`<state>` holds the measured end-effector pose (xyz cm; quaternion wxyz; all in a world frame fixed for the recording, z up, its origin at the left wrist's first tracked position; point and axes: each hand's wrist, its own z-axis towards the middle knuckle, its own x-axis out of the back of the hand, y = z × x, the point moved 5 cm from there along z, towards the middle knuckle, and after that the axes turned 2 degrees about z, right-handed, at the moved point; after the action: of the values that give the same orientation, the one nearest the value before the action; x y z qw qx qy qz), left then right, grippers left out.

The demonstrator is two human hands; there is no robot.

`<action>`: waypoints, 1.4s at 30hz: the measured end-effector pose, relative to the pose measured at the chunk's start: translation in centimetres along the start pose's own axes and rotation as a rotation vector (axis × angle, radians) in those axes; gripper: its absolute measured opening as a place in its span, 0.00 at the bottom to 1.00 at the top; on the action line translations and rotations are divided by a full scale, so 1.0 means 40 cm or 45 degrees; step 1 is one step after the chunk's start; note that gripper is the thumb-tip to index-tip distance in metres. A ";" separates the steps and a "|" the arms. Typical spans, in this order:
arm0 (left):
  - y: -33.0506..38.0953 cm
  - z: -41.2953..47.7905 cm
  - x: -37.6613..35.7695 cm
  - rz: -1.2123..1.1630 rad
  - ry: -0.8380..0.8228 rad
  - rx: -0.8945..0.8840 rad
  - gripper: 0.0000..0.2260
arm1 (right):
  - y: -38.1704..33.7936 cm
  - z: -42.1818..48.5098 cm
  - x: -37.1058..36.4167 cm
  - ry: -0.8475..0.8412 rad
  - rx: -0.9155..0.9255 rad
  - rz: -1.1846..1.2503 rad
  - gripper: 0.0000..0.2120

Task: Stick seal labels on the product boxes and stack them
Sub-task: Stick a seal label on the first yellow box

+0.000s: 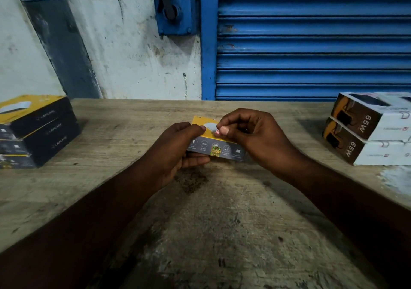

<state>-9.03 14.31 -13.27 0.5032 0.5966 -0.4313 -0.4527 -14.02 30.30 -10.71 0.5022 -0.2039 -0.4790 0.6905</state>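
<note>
– one box point(224, 149), yellow on top and grey on its near side, is held at the centre of the table point(222, 222). which step is this?
– the sticking step. the person's left hand point(178, 148) grips the box's 9 o'clock end, thumb on top and fingers curled underneath. the right hand point(251, 137) pinches a small red-and-white seal label point(218, 131) between thumb and forefinger at the box's top edge.
– is the label down?
– hard to tell. it is touching or just above the yellow face, and the fingers hide most of it. a shiny sticker point(215, 151) already sits on the grey side.
– and next?
– probably press the label flat over the edge and rub it down. then the box would go to the pile of matching black-and-yellow boxes point(37, 131) at 9 o'clock. the white-and-brown boxes point(369, 131) at 3 o'clock look like another product.
– what needs care?
– the left hand must keep the box steady while the thumb smooths the label, or it may crease.
</note>
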 end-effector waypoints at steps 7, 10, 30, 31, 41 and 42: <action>-0.001 0.002 0.001 0.001 0.009 -0.013 0.09 | -0.001 -0.001 0.001 -0.092 -0.053 -0.186 0.04; -0.002 0.005 0.001 0.003 0.009 -0.033 0.04 | 0.000 0.002 0.001 -0.103 -0.052 -0.214 0.03; -0.008 0.009 0.001 -0.043 0.006 -0.028 0.05 | 0.008 0.007 0.006 -0.083 -0.040 -0.380 0.05; -0.007 0.008 -0.001 -0.042 0.000 -0.032 0.05 | 0.006 0.007 0.008 -0.081 -0.041 -0.379 0.05; 0.000 0.002 -0.006 -0.022 -0.010 -0.053 0.04 | 0.002 0.009 0.014 -0.118 -0.006 -0.470 0.06; -0.001 0.002 -0.005 -0.021 -0.007 -0.051 0.04 | 0.003 0.009 0.014 -0.124 -0.006 -0.487 0.06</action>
<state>-9.15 14.51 -13.29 0.5103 0.5886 -0.4183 -0.4670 -14.59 30.64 -10.52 0.6002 -0.0767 -0.5343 0.5903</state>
